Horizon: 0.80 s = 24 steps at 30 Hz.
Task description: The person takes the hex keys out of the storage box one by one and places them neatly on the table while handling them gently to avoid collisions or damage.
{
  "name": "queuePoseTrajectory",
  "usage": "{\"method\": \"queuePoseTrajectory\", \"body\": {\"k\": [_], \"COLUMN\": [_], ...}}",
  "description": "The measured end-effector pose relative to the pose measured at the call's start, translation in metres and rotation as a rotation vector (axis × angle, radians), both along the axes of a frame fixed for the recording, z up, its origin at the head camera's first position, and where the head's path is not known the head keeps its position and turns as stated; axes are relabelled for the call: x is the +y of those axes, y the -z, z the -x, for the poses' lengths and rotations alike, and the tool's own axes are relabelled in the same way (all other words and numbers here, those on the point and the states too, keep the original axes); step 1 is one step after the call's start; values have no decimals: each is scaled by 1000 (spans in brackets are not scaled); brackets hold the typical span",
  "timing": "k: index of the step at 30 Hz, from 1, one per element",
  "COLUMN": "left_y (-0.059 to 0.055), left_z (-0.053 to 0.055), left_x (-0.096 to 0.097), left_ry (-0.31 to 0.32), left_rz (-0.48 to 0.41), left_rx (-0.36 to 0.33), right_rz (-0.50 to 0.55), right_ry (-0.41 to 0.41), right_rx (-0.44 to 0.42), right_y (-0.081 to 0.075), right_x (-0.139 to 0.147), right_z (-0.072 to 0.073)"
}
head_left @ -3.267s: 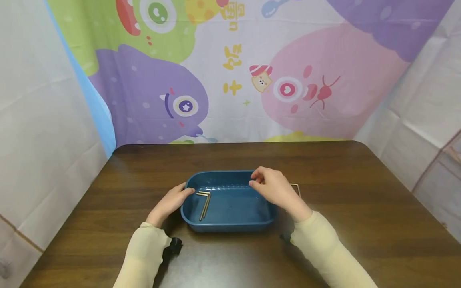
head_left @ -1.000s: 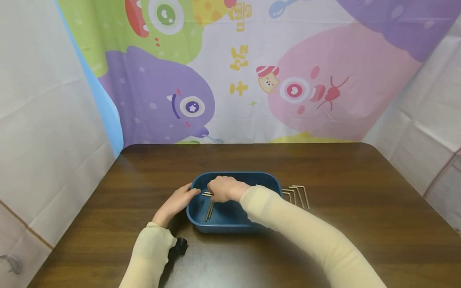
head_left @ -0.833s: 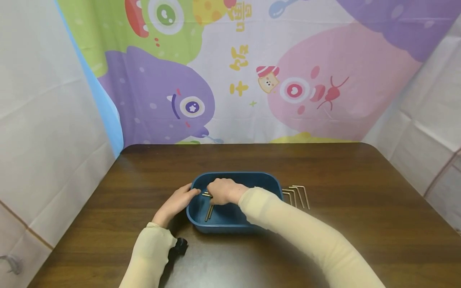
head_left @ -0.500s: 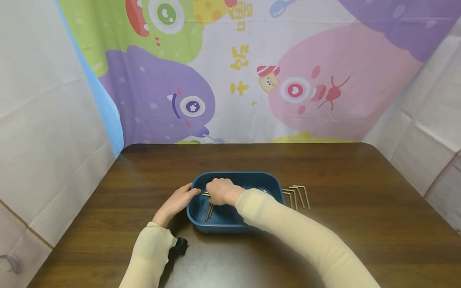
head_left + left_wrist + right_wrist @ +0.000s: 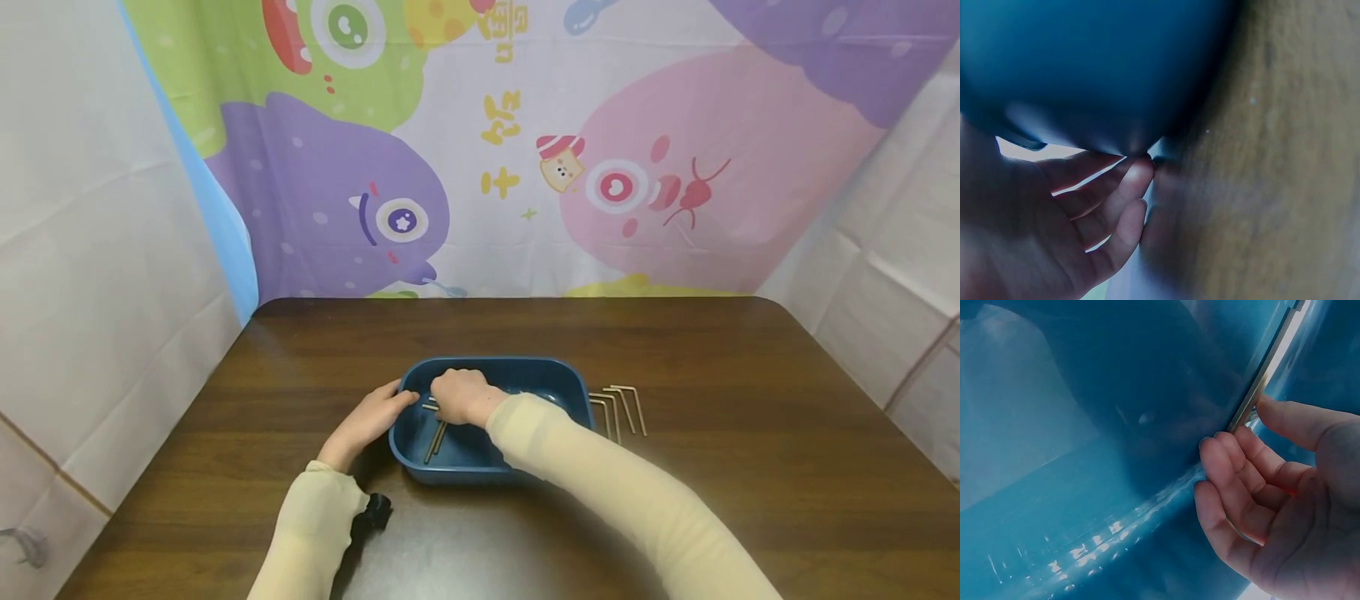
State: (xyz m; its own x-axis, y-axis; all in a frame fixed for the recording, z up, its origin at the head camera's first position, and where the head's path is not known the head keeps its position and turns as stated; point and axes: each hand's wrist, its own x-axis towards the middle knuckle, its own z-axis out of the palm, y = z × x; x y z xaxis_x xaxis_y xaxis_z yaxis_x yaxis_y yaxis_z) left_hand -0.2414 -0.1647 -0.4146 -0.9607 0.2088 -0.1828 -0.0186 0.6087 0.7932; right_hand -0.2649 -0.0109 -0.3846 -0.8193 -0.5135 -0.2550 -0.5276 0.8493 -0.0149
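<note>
A blue oval plastic tub (image 5: pixel 517 362) stands mid-table. My left hand (image 5: pixel 367 422) grips its left end, the thumb over the rim; in the left wrist view the fingers (image 5: pixel 1129 231) lie against the outer wall. Inside the tub, at the left, lie two L-shaped hex keys (image 5: pixel 432 446) side by side. My right hand (image 5: pixel 461 398) reaches in over their bends and hides part of them. The right wrist view shows thumb and fingertips pinching one hex key (image 5: pixel 1269 369) low against the tub floor.
Several more L-shaped hex keys (image 5: pixel 639 412) lie on the brown wooden table (image 5: pixel 720 467), just right of the tub. A cartoon-printed cloth (image 5: pixel 495 242) hangs behind the far edge. A black wrist device (image 5: pixel 378 511) sits under the left sleeve.
From above the tub's right side, my right hand has moved left and down to the two hex keys, and their long ends have just shifted slightly. My left hand stays on the rim.
</note>
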Motion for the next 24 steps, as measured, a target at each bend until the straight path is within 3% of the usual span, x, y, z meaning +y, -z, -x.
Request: {"method": "queuePoseTrajectory", "body": {"k": [17,24], "left_y": [0,-1], "left_z": [0,0], "left_x": [-1,-1], "left_ry": [-1,3], "left_rz": [-9,3], "left_rx": [-12,-8], "right_rz": [-8,-37], "right_ry": [38,-7], "right_rx": [-16,13], "right_y": [2,2], "right_x": [-4,-5], "right_z": [2,0]}}
